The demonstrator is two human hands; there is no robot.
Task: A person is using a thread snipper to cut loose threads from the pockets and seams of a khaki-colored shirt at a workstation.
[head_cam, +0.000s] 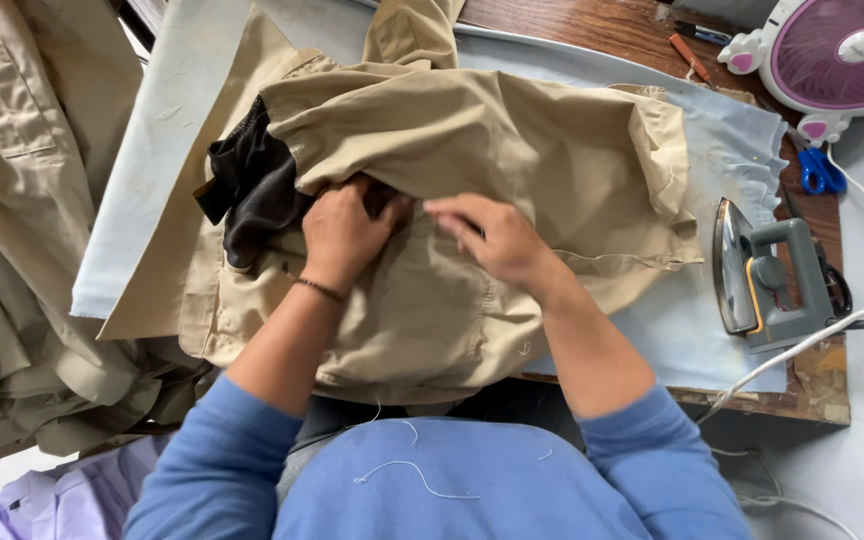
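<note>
Here, a crumpled khaki cotton garment (472,190) is spread over a pale blue padded ironing cloth (692,330) that covers a dark wooden table (592,25). The garment's middle is pressed by both hands. The left hand (344,235) is curled, its fingers dug into a fold of the khaki fabric beside a bunched black lining (252,185) that spills out at the garment's left edge. The right hand (492,238) is laid flatter, fingers extended and pinching the same fold; whether cloth is truly gripped cannot be told. A thin dark bracelet (320,290) is worn on the left wrist. To the right of the garment, a grey electric iron (767,285) is stood on its heel, its shiny soleplate turned toward the cloth. Beyond it, blue-handled scissors (820,172) are seen. Left of the garment, more khaki garments (22,220) are piled in soft folds.
</note>
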